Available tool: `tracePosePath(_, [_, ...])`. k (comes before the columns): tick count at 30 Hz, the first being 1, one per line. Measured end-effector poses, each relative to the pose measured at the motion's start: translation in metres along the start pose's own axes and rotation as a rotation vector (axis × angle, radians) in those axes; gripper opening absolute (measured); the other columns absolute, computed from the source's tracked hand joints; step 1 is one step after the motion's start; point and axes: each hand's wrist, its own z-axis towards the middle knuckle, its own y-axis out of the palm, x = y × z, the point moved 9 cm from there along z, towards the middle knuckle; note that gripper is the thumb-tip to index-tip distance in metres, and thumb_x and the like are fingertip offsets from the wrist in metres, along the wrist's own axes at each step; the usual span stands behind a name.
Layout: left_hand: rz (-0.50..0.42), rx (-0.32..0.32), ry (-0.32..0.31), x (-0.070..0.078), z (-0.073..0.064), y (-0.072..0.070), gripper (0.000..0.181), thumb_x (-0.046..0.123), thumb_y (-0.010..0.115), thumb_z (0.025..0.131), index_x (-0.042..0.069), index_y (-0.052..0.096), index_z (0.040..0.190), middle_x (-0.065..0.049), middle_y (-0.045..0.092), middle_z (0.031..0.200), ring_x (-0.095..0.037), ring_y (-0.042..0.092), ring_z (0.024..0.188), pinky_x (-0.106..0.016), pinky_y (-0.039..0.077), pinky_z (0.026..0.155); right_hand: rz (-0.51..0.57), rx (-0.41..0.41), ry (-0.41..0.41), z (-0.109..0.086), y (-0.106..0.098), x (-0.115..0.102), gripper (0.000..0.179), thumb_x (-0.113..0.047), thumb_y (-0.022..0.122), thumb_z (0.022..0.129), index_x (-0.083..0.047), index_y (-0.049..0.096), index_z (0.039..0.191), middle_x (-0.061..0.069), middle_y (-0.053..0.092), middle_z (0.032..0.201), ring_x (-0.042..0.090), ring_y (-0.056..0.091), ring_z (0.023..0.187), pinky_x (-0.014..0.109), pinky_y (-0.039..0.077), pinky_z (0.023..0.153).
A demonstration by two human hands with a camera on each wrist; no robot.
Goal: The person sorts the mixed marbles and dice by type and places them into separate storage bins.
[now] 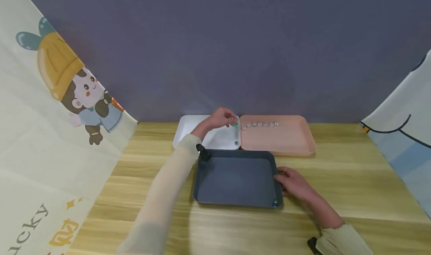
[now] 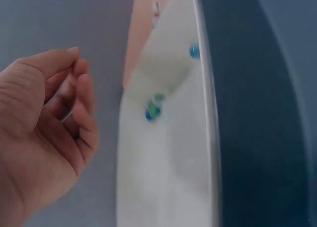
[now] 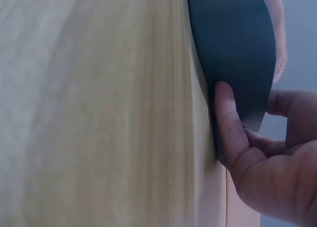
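My left hand (image 1: 220, 118) is above the far right part of the white tray (image 1: 183, 129). Its fingers are loosely curled, thumb tip close to the index fingertip, and nothing shows between them in the left wrist view. Below it lies a small cluster of green and blue marbles (image 2: 153, 109); a single blue marble (image 2: 194, 51) sits by the tray's near wall. My right hand (image 1: 294, 184) grips the right rim of the dark grey tray (image 1: 235, 178), with fingers (image 3: 229, 118) along its outer wall. Small marbles (image 1: 275, 202) lie in that tray's near right corner.
A pink tray (image 1: 279, 140) adjoins the white one on the right. Along its far left side runs a row of several small white pieces (image 1: 259, 124) with dark marks. Behind the wooden table (image 1: 340, 172) rises a dark blue-grey partition (image 1: 235, 52); printed cloths hang at both sides.
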Motion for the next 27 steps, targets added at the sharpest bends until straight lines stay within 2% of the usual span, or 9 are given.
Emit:
tracePosePath(5, [0.016, -0.118, 0.072, 0.031, -0.016, 0.017, 0.022, 0.014, 0.059, 0.098, 0.001, 0.069, 0.113, -0.016, 0.064, 0.113, -0.039, 0.06, 0.1, -0.045, 0.052, 0.081, -0.003, -0.003, -0.013, 0.003, -0.001, -0.007, 0.049, -0.018, 0.05, 0.1, 0.012, 0.04, 0.138, 0.023, 0.061, 0.107, 0.026, 0.065, 0.08, 0.039, 0.056, 0.065])
tracePosePath(8, [0.054, -0.228, 0.106, 0.048, -0.027, 0.038, 0.023, 0.015, 0.057, 0.099, 0.003, 0.067, 0.116, -0.016, 0.065, 0.112, -0.039, 0.062, 0.096, -0.045, 0.052, 0.08, -0.001, -0.016, -0.006, 0.003, 0.0, -0.006, 0.049, -0.017, 0.049, 0.1, 0.014, 0.039, 0.137, 0.022, 0.062, 0.103, 0.025, 0.065, 0.078, 0.039, 0.056, 0.064])
tracePosePath(11, [0.114, -0.351, 0.113, 0.061, -0.044, 0.063, 0.025, 0.016, 0.055, 0.1, 0.004, 0.064, 0.12, -0.014, 0.065, 0.112, -0.036, 0.064, 0.094, -0.048, 0.05, 0.082, 0.015, -0.017, 0.019, 0.002, 0.001, -0.001, 0.049, -0.016, 0.05, 0.1, 0.012, 0.038, 0.139, 0.02, 0.062, 0.1, 0.024, 0.064, 0.076, 0.039, 0.056, 0.064])
tracePosePath(14, [0.167, -0.439, 0.111, 0.071, -0.059, 0.084, 0.028, 0.016, 0.055, 0.1, 0.002, 0.062, 0.123, -0.013, 0.065, 0.11, -0.035, 0.064, 0.094, -0.042, 0.051, 0.081, 0.024, -0.006, 0.036, 0.002, 0.0, 0.003, 0.05, -0.016, 0.049, 0.1, 0.01, 0.037, 0.141, 0.019, 0.061, 0.099, 0.023, 0.063, 0.075, 0.038, 0.056, 0.063])
tracePosePath(19, [0.246, -0.504, 0.117, 0.076, -0.08, 0.108, 0.031, 0.018, 0.057, 0.1, 0.001, 0.061, 0.125, -0.001, 0.064, 0.107, -0.023, 0.064, 0.095, -0.027, 0.05, 0.077, 0.018, 0.0, 0.057, -0.002, -0.001, 0.005, 0.053, -0.017, 0.049, 0.101, 0.009, 0.033, 0.144, 0.021, 0.059, 0.106, 0.023, 0.063, 0.077, 0.039, 0.056, 0.064])
tracePosePath(22, [0.299, -0.521, 0.119, 0.077, -0.089, 0.117, 0.03, 0.019, 0.058, 0.099, 0.003, 0.062, 0.125, 0.003, 0.064, 0.107, -0.011, 0.062, 0.093, -0.025, 0.049, 0.078, 0.009, -0.003, 0.057, -0.001, -0.001, 0.004, 0.055, -0.018, 0.049, 0.101, 0.009, 0.031, 0.145, 0.023, 0.057, 0.112, 0.023, 0.063, 0.078, 0.038, 0.056, 0.065])
tracePosePath(27, [0.408, -0.563, 0.153, 0.08, -0.098, 0.136, 0.029, 0.018, 0.059, 0.099, 0.006, 0.063, 0.125, 0.003, 0.064, 0.106, -0.006, 0.06, 0.09, -0.024, 0.048, 0.077, 0.005, -0.011, 0.069, 0.001, 0.0, 0.002, 0.057, -0.02, 0.049, 0.101, 0.008, 0.029, 0.147, 0.026, 0.054, 0.118, 0.023, 0.063, 0.079, 0.038, 0.056, 0.065])
